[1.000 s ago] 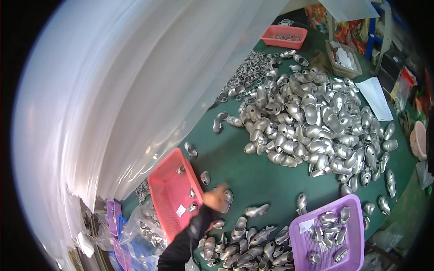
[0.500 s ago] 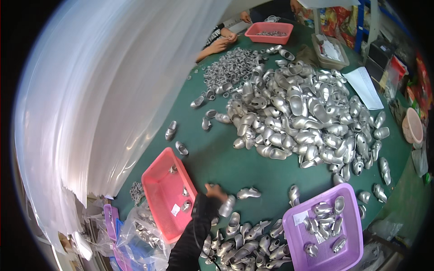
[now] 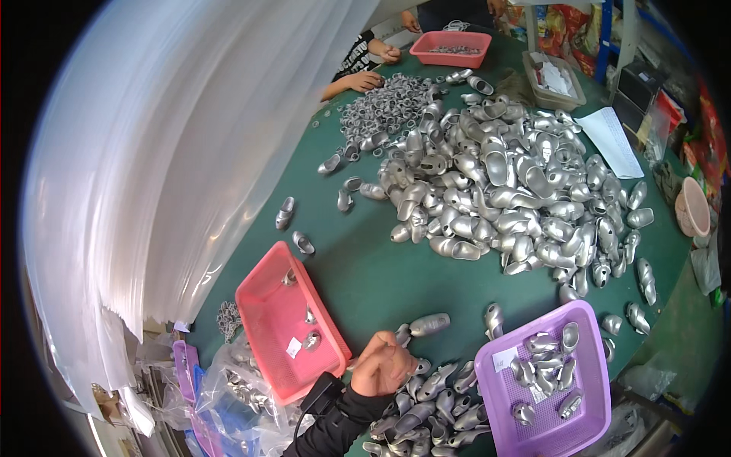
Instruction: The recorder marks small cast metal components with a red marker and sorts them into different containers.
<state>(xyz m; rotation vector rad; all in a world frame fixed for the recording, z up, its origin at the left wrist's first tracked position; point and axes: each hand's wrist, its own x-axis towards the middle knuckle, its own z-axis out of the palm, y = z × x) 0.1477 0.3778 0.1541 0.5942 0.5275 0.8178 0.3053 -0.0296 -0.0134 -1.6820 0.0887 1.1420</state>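
In the head view my left hand (image 3: pixel 384 365), in a black sleeve, is over the near middle of the green table. Its fingers are curled in, and a small silver hollow part (image 3: pixel 402 333) shows at the fingertips, partly hidden. Touching or just beyond it lies a longer, rounded silver shoe-shaped part (image 3: pixel 430 325). Below and right of the hand is a near heap of similar silver parts (image 3: pixel 426 411). A pink basket (image 3: pixel 263 301) with a few parts and a white label stands left of the hand. My right hand is out of view.
A purple basket (image 3: pixel 596 381) holding several silver parts stands at right. Beyond lie a large heap of silver parts (image 3: pixel 495 183) and a pile of small rings (image 3: pixel 384 107). Another person's hand (image 3: pixel 365 81) rests by the rings. Translucent plastic sheeting (image 3: pixel 167 167) hangs at left.
My left hand has turned and come nearer, its fingers now curled. The silver part lying beyond it has shifted right and changed its angle. The other person's hands have moved apart, one to the rings.
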